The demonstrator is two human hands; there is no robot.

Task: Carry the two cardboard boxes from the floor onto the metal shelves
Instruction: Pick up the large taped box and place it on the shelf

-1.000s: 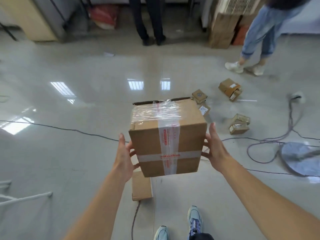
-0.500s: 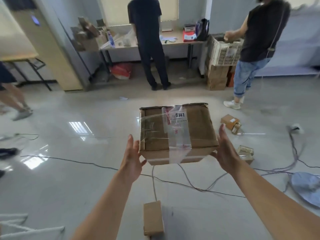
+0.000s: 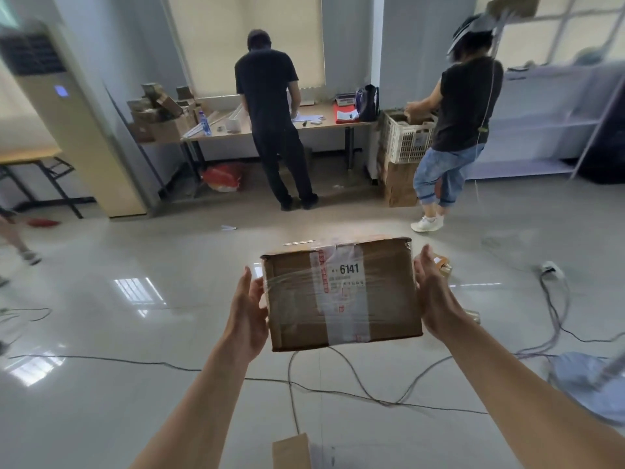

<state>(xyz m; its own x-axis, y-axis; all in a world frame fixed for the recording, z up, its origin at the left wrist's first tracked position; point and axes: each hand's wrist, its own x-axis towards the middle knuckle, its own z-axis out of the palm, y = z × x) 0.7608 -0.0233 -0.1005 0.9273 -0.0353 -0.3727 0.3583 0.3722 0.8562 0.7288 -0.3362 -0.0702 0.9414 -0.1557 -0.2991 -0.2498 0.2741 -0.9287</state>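
I hold a taped cardboard box [image 3: 341, 292] marked 6141 in the air at mid-frame, wrapped in clear film. My left hand [image 3: 248, 311] presses its left side and my right hand [image 3: 434, 296] presses its right side. A second, smaller cardboard box [image 3: 291, 451] lies on the floor at the bottom edge, just in front of me. The pale metal shelves [image 3: 554, 120] stand against the wall at the far right.
Two people stand ahead: one at a desk [image 3: 270, 125], one by a white crate [image 3: 407, 138] on stacked cartons. Cables [image 3: 338, 390] cross the tiled floor. A fan base [image 3: 588, 384] sits at the right. A tall air conditioner [image 3: 67, 130] stands at left.
The box has come up from low near the floor to chest height, and my view has tilted up from the floor to the room. The small box now lies at the bottom edge.
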